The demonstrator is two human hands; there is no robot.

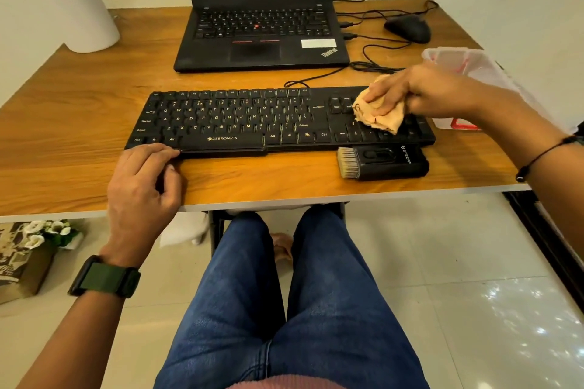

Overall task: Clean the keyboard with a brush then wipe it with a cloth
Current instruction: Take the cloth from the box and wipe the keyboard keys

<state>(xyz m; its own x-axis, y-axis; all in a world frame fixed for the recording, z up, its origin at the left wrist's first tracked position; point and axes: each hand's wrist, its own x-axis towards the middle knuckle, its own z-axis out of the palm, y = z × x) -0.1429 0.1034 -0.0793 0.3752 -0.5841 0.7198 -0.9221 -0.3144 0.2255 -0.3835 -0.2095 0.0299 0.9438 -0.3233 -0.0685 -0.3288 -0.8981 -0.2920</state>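
As I log this desk (94,110) from afar: one black keyboard (240,120), lying flat near the front edge. My right hand (420,91), fingers clutching a tan cloth (379,115), presses it onto the keypad end. My left hand (145,186), fingers loosely curled and holding nothing, touches the keyboard's near left corner. One brush (382,163), lying just before the keyboard's right end.

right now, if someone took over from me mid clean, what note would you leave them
Right hand presses the cloth onto the keyboard, over its right end.
Left hand rests on the desk, fingertips at the keyboard's front left corner.
Brush lies set down on the desk, in front of the keyboard's right end.
Wiping is under way; how far it has got is unclear. Left: the remaining keys.
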